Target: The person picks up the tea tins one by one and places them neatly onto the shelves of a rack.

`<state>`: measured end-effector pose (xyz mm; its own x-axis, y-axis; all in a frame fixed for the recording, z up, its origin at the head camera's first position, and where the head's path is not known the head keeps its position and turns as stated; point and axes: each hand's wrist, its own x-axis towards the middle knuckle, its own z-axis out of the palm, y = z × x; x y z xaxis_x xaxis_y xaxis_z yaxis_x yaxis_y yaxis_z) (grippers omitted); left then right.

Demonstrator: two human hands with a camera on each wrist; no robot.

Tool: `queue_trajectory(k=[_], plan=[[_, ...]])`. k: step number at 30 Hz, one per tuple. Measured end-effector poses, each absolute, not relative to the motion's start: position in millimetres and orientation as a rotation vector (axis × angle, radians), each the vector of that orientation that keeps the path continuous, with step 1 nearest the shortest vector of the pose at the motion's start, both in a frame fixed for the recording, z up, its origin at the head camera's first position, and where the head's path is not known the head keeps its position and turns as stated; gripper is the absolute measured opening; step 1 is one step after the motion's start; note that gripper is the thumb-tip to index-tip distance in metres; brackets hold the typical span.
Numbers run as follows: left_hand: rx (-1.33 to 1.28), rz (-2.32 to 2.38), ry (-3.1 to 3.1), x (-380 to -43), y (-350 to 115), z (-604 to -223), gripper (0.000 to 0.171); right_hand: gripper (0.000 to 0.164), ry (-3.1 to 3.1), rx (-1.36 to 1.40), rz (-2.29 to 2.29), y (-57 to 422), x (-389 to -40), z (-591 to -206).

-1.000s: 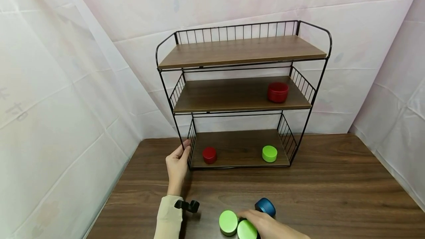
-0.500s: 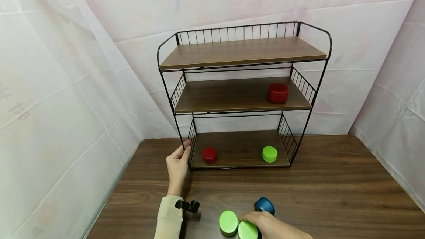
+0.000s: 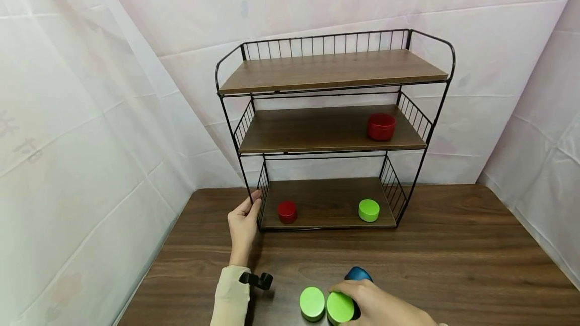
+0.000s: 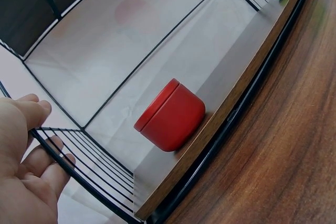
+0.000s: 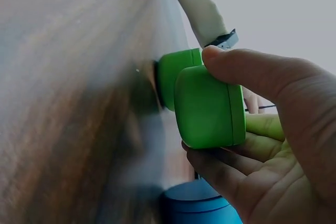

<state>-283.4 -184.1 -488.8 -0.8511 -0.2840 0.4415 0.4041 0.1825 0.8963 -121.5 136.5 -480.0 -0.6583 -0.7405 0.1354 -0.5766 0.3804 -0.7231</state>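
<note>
Right hand (image 3: 372,304) grips a green container (image 3: 340,307) beside its twin (image 3: 312,303), in front of the rack (image 3: 308,127); left hand (image 3: 243,221) holds the rack's side. Container: probably light, rigid, slippery; pinch opposite sidewalls.

Both arms reach out over the table (image 3: 476,255). The left forearm runs straight ahead, its cream sleeve (image 3: 230,296) ending short of the bare wrist (image 3: 240,254). The left hand (image 3: 242,223) holds the rack (image 3: 308,127) by its left edge, just above the lower front corner, pinching with thumb (image 3: 255,209) and bent fingers (image 4: 56,179). The right forearm (image 3: 405,313) slants in from the person's right, in front of the rack's front edge, and the right hand (image 3: 367,298) sits well apart from the left. From beside it I see a firm grip: thumb (image 5: 252,69) laid along one side, fingers (image 5: 223,167) curled in from the other, the palm partly turned up.
</note>
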Motion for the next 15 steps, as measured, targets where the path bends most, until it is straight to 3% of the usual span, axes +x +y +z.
queue_trajectory(k=[5, 15], plan=[[-0.102, -1.732, -1.938, -283, -184, -489, 0.025, 0.051, 2.437, -1.031, -1.118, 139, -124, -472], [-0.109, -1.712, -1.958, -283, -185, -488, 0.025, 0.045, 2.568, -1.081, -1.159, 146, -128, -462]])
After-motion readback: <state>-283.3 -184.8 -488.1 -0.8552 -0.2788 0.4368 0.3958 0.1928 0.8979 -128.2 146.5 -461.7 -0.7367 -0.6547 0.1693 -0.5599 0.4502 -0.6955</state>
